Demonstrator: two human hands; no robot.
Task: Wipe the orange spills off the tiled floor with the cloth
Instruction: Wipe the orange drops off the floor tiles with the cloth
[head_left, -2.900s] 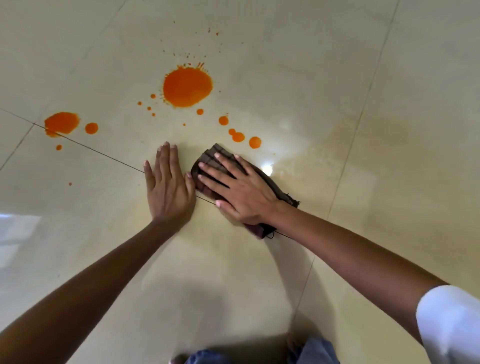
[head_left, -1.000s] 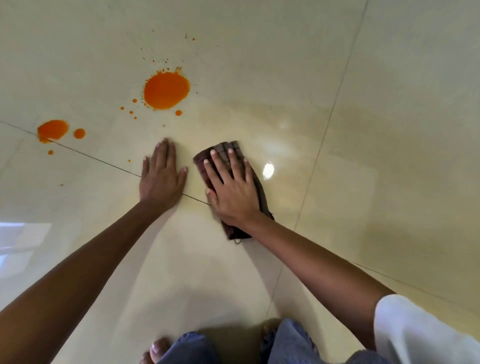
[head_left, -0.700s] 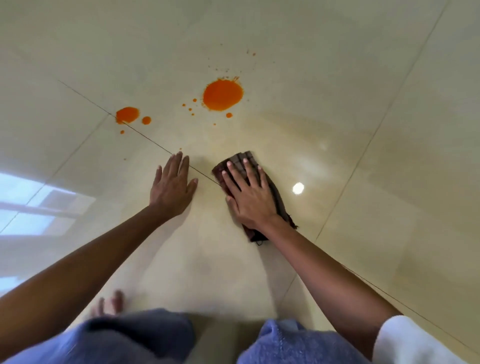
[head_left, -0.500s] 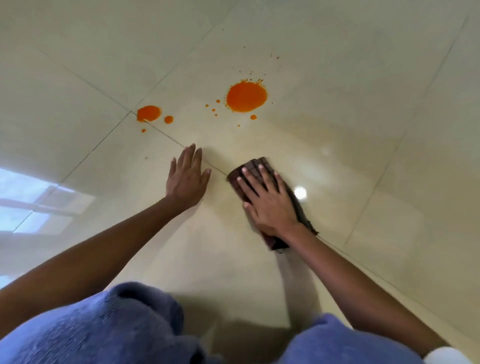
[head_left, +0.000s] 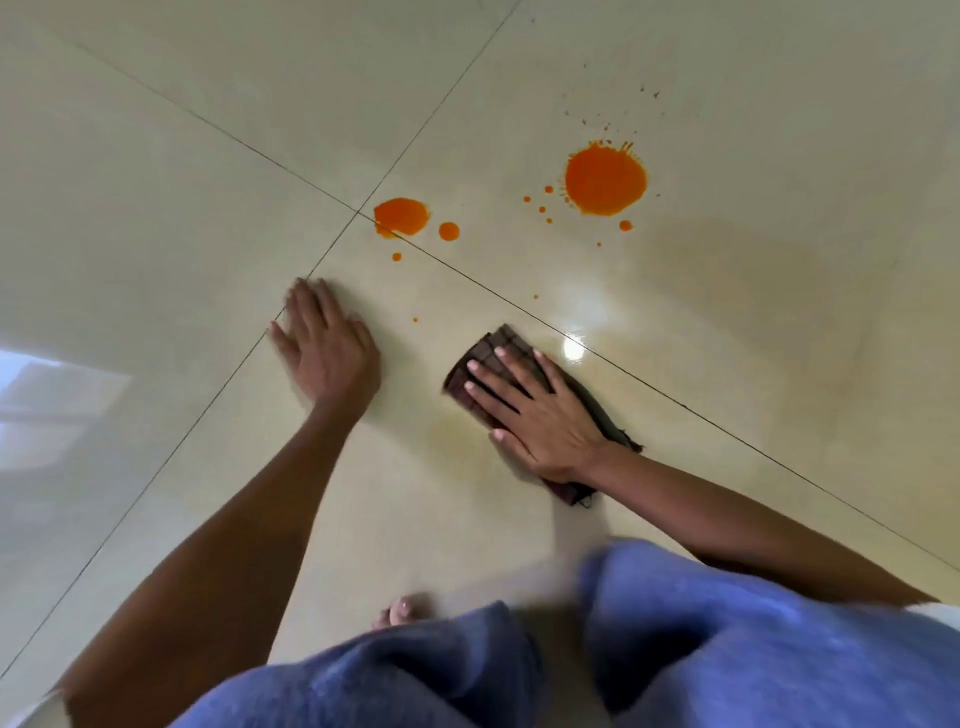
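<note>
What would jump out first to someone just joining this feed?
The big orange splat on the far right tile, then the smaller orange puddle at the tile corner. Nearer, the right hand presses a dark cloth flat; the left hand rests open on the floor.

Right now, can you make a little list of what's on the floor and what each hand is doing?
floor: shiny cream tiled floor with dark grout lines
big spill: round orange splat, not wiped yet
small spill: orange puddle at the tile corner, drops beside it
cloth: dark folded cloth, flat on the floor, short of both spills
right hand: right hand pressed flat on the cloth
left hand: left hand spread open on bare tile, holding nothing
also seen: blue trousers, bare toes
</note>
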